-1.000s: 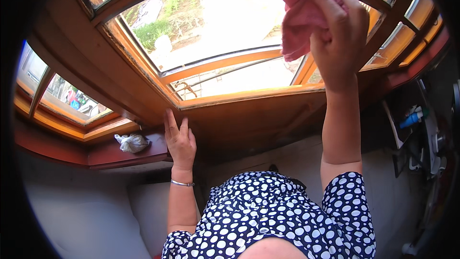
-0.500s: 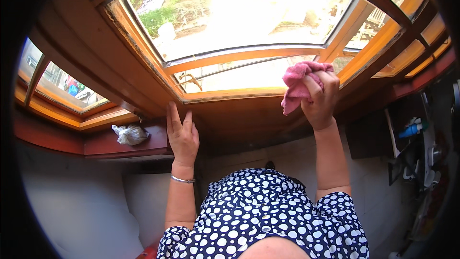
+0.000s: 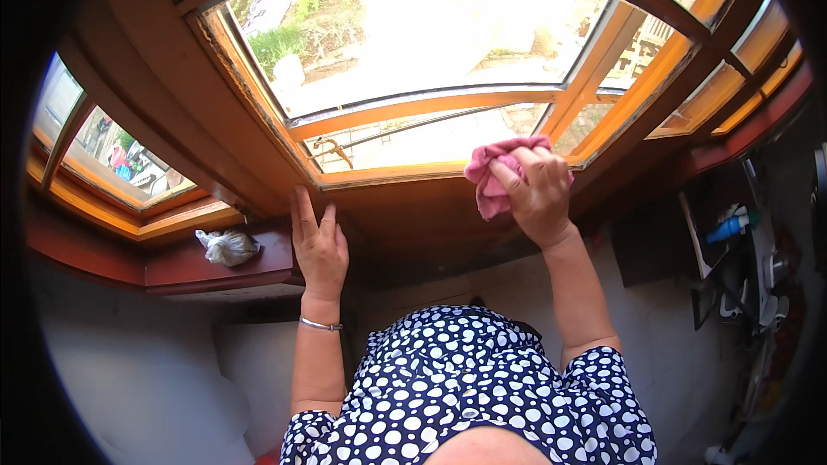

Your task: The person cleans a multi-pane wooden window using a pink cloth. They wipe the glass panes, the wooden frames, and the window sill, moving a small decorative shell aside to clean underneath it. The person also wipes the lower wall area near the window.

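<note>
A bunched pink cloth (image 3: pixel 493 179) is gripped in my right hand (image 3: pixel 543 198), at the lower edge of the wooden window frame (image 3: pixel 388 175). The fingers curl over the cloth, and it covers a bit of the frame's lower rail. My left hand (image 3: pixel 320 251) has its fingers stretched out and parted against the brown wood below the frame's lower left corner. That hand holds nothing. A silver bangle (image 3: pixel 320 324) circles the left wrist.
A knotted whitish plastic bag (image 3: pixel 226 247) sits on the dark red ledge (image 3: pixel 215 271) left of my left hand. Smaller window panes (image 3: pixel 121 155) stand at the far left. On the right, a blue bottle (image 3: pixel 730 226) lies among dark shelves and other items.
My right hand has moved left and slightly down with the pink cloth along the lower frame. The left hand stays at the same place on the wood, while the whole view has shifted slightly.
</note>
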Tool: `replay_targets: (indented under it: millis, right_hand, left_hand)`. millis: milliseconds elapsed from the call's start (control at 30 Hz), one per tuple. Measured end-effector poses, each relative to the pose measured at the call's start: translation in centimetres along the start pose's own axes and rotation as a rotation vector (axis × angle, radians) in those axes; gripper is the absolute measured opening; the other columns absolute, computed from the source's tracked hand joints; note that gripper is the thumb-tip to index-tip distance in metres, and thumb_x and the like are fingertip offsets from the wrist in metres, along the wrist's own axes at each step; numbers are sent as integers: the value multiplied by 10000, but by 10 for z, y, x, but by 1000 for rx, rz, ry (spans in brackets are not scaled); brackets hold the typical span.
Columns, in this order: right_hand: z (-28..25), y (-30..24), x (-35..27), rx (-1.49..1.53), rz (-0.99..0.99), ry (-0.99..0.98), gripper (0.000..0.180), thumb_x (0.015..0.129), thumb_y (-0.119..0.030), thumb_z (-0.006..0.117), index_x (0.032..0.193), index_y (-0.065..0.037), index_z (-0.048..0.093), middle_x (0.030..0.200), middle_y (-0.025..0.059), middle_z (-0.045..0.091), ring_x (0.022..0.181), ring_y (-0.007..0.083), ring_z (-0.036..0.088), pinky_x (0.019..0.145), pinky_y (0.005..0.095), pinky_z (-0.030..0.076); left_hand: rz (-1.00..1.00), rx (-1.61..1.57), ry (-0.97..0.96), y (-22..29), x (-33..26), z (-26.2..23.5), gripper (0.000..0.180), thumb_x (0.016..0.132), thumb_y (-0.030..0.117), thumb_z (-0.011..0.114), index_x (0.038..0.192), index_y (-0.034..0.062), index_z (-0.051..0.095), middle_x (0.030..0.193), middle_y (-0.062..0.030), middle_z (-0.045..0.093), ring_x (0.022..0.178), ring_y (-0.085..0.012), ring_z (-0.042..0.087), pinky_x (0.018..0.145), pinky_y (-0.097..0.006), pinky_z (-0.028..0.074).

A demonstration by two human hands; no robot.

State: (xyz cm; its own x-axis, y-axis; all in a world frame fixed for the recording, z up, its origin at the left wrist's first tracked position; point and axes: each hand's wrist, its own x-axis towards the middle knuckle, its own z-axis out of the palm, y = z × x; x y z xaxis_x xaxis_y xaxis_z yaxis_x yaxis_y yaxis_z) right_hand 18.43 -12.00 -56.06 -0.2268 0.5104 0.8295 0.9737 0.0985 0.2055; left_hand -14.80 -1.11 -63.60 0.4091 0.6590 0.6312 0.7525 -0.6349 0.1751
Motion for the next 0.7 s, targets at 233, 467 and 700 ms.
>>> replay_targets:
  millis: [233,467,700]
  right_hand:
    - [-37,37,140,-78,-173,388,354,838,-100,730,1177,-189,687,1085,28,613,969,237,561,856,384,436]
    - [1,-17,141,-11,-102,347,392,799,-186,753,1177,-261,685,1092,9,565,1012,242,543,865,386,423]
    - [39,-53,75,-26,-179,124,384,808,-235,711,1183,-309,674,1093,-22,523,1041,196,505,854,383,436]
  left_hand:
    - [16,-2,6,-3,-1,-2,326,848,-1,664,1174,-1,681,1613,-239,260,1463,-447,301,1180,-473,336]
    - [13,37,54,2,0,-3,320,844,17,677,1163,17,689,1588,-216,327,1434,-418,374,1046,-441,445]
    - [4,-20,34,0,-1,1,349,827,-8,674,1176,0,678,1593,-246,296,1447,-443,332,1167,-463,357]
